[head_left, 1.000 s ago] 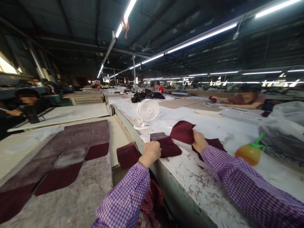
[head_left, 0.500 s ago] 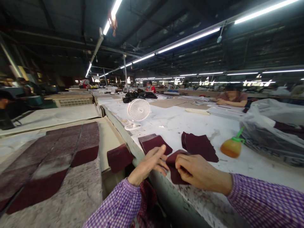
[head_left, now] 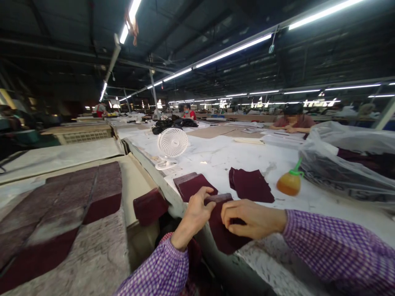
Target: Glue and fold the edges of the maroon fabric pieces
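Observation:
A maroon fabric piece (head_left: 226, 239) lies at the near edge of the white table, its far edge turned up in a narrow greyish fold. My left hand (head_left: 197, 211) pinches that folded edge at its left end between thumb and fingers. Curled fingers of my right hand (head_left: 248, 217) press on the piece from the right; their tips are partly hidden. Just beyond my left hand is a small stack of maroon pieces (head_left: 199, 187). Another maroon stack (head_left: 253, 186) rests past my right hand. A squeeze bottle (head_left: 289, 183) of amber liquid with a green nozzle stands to its right.
A white fan (head_left: 173, 142) stands on the table's left edge. Clear plastic bag (head_left: 352, 172) with dark cloth sits at right. On the lower left table, maroon and greyish panels (head_left: 70, 185) lie in rows; a maroon piece (head_left: 150, 206) overhangs its edge. A co-worker (head_left: 293, 120) leans across the table.
My left hand has gone from spread fingers beside the piece to pinching its far edge. The piece now shows a turned-up fold, and my right hand has shifted slightly. The view has turned slightly right.

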### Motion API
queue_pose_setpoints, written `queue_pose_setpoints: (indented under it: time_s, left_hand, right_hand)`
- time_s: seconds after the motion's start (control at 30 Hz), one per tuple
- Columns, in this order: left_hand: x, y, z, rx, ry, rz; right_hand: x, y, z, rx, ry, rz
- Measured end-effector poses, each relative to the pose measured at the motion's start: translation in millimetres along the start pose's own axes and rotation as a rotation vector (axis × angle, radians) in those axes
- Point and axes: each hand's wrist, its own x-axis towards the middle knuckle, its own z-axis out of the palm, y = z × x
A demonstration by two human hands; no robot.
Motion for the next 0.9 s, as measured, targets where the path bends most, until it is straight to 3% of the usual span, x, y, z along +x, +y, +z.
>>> queue_pose_setpoints:
  time_s: [0.17, 0.33, 0.43, 0.53, 0.67, 0.8, 0.9]
  left_hand:
    - [-4, -17, -2.3, -0.155, 0.007, 0.004]
    - [-11, -15, -10.3, -0.295, -0.034, -0.048]
    - [-8, -3, -21.7, -0.306, -0.041, -0.109]
    - [2, 12, -24.7, -0.147, -0.073, -0.063]
    - [18, 17, -9.8, 0.214, -0.151, 0.074]
    - [28, 8, 0.2, 0.137, -0.055, -0.005]
    - [30, 3, -0.7, 0.128, -0.099, 0.005]
  right_hand:
    - [-4, 36, -12, 0.259, 0.312, 0.336]
    - [-3, 60, 3, 0.767, 0.180, 0.430]
    - [-3, 59, 1, 0.928, 0.141, 0.435]
    - [-2, 56, -6, 0.926, 0.111, 0.449]
    - [2, 60, -4, 0.827, 0.104, 0.462]
    - [4, 63, 1, 0.751, 0.129, 0.478]
    - [4, 63, 2, 0.733, 0.123, 0.472]
